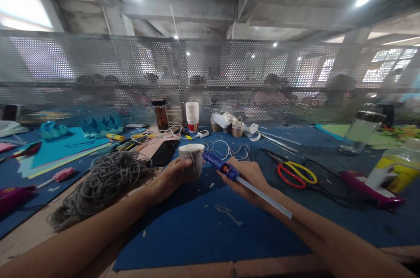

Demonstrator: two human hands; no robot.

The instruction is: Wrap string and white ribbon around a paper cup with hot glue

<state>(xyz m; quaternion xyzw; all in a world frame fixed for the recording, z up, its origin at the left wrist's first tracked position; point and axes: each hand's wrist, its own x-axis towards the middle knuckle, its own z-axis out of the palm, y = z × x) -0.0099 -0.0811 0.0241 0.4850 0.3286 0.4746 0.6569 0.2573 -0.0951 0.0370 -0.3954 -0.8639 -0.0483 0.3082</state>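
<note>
My left hand (172, 177) grips a white paper cup (192, 157) partly wrapped in grey cord, holding it upright above the blue table cover (203, 234). A blue glue gun (220, 167) with a clear glue stick (265, 197) poking out of its back sits in my right hand (249, 179). The gun's nozzle touches the right side of the cup. A bundle of grey cord (98, 181) lies just left of my left hand.
Scissors with red and yellow handles (297, 174) lie right of my right hand. A stack of paper cups (192, 116), a dark jar (160, 114), white cables (229, 151), coloured paper (62, 149) and jars (361, 131) are spread about. A perforated metal screen (210, 76) stands behind, with people beyond it.
</note>
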